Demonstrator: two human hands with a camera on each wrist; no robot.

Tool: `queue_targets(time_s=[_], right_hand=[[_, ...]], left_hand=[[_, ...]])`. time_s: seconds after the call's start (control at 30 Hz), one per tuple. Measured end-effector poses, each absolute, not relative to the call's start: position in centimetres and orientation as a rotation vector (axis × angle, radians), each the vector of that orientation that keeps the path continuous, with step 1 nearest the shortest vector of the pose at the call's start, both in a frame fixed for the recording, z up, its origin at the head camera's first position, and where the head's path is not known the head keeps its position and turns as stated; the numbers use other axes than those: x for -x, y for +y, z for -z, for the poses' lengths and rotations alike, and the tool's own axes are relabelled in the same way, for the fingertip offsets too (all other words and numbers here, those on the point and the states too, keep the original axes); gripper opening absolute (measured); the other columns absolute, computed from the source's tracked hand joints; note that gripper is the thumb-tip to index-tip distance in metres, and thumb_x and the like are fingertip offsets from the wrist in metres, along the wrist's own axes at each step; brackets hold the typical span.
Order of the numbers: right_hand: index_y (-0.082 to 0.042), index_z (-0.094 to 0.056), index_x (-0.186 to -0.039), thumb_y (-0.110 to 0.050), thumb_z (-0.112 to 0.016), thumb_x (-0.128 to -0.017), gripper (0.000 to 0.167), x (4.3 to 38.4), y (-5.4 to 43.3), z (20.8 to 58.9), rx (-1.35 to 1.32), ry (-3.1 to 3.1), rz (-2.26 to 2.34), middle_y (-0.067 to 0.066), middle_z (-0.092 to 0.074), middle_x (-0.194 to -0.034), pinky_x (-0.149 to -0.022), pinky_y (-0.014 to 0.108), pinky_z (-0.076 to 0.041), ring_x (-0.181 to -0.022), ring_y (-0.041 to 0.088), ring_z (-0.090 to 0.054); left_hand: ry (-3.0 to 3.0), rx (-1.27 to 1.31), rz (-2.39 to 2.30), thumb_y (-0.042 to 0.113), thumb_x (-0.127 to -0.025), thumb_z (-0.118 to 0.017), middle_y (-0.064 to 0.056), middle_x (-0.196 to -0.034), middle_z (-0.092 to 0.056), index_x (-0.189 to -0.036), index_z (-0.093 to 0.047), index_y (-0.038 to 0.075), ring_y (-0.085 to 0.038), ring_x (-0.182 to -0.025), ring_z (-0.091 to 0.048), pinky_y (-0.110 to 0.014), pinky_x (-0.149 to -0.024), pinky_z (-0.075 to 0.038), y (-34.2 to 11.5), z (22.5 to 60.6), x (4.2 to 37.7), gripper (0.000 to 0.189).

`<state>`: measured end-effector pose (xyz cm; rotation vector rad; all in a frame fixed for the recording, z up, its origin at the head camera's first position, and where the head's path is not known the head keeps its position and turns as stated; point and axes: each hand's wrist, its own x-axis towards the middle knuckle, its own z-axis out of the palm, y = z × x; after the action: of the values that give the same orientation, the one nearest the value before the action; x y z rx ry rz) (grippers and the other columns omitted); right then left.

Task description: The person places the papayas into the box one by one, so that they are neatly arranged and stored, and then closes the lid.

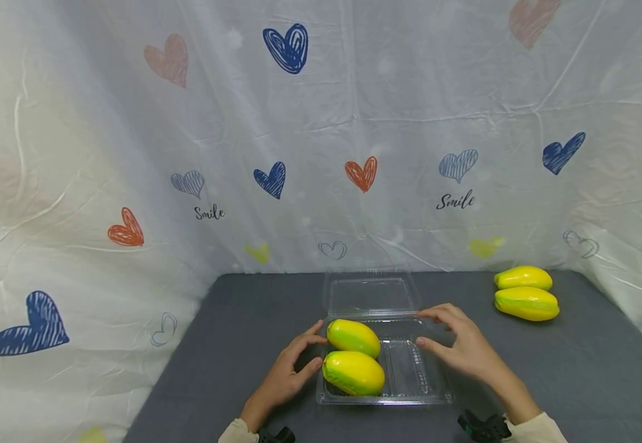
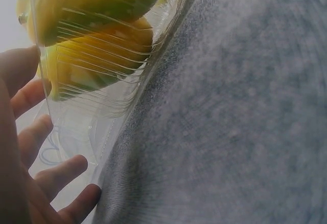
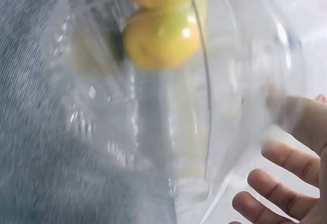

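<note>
A clear plastic clamshell box [image 1: 401, 363] lies on the table with its lid [image 1: 370, 294] folded back. Two yellow-green papayas, a front one [image 1: 354, 373] and a rear one [image 1: 354, 337], lie side by side in its left half. My left hand [image 1: 287, 372] is at the box's left side, fingers spread; in the left wrist view, its fingertips [image 2: 43, 127] meet the clear wall. Over on the right, my right hand [image 1: 465, 344] has thumb and fingers apart by the box's right rim, its forefinger near the hinge corner. Nothing is gripped by either hand.
Two more papayas, a far one [image 1: 522, 278] and a nearer one [image 1: 527, 304], lie together at the table's back right. The dark grey table [image 1: 215, 344] ends at a white curtain [image 1: 309, 123] printed with hearts, hanging behind and along the sides.
</note>
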<state>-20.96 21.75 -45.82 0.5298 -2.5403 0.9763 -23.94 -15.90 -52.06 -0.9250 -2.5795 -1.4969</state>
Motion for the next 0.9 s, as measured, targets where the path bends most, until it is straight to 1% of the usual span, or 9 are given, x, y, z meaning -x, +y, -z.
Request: queue_targets(time_s=[0.17, 0.37, 0.67, 0.77, 0.9], right_hand=[[-0.012, -0.069, -0.125, -0.028, -0.083, -0.086, 0.044, 20.7, 23.1, 46.0, -0.476, -2.53, -0.947, 0.001, -0.066, -0.118, -0.081, 0.042, -0.056, -0.1, 0.024, -0.061], [-0.014, -0.069, -0.125, -0.029, -0.083, -0.086, 0.043, 20.8, 24.7, 46.3, -0.413, -2.526, -0.928, 0.004, -0.066, -0.118, -0.081, 0.04, -0.055, -0.1, 0.021, -0.059], [-0.009, -0.069, -0.124, -0.027, -0.084, -0.086, 0.045, 21.2, 26.9, 47.1, -0.34, -2.516, -0.908, 0.006, -0.065, -0.119, -0.081, 0.041, -0.053, -0.102, 0.028, -0.059], [-0.009, -0.069, -0.125, -0.027, -0.084, -0.086, 0.045, 21.3, 27.4, 47.2, -0.32, -2.522, -0.899, 0.007, -0.065, -0.119, -0.081, 0.038, -0.052, -0.103, 0.031, -0.059], [-0.01, -0.069, -0.125, -0.027, -0.083, -0.086, 0.045, 21.3, 27.7, 47.3, -0.301, -2.53, -0.891, 0.008, -0.065, -0.12, -0.082, 0.039, -0.052, -0.104, 0.032, -0.059]], left_hand=[[-2.582, 0.918, 1.493, 0.026, -0.105, -0.058, 0.009, -0.166, -0.033, -0.134, -0.055, 0.039, -0.023, -0.155, -0.031, -0.067, -0.117, -0.031, -15.9, 52.2, 23.9, 0.032], [-2.579, 0.918, 1.501, 0.027, -0.105, -0.058, 0.01, -0.166, -0.033, -0.134, -0.055, 0.039, -0.023, -0.155, -0.03, -0.067, -0.118, -0.03, -15.8, 52.2, 24.0, 0.032], [-2.577, 0.92, 1.475, 0.029, -0.105, -0.059, 0.011, -0.166, -0.033, -0.135, -0.055, 0.039, -0.02, -0.155, -0.031, -0.066, -0.118, -0.031, -15.9, 52.4, 24.0, 0.032], [-2.571, 0.928, 1.47, 0.029, -0.105, -0.059, 0.011, -0.166, -0.033, -0.135, -0.055, 0.039, -0.02, -0.155, -0.03, -0.066, -0.118, -0.031, -15.9, 52.3, 24.0, 0.032], [-2.567, 0.933, 1.46, 0.028, -0.105, -0.059, 0.009, -0.166, -0.033, -0.135, -0.055, 0.039, -0.02, -0.155, -0.031, -0.066, -0.118, -0.031, -15.9, 52.3, 24.0, 0.033]])
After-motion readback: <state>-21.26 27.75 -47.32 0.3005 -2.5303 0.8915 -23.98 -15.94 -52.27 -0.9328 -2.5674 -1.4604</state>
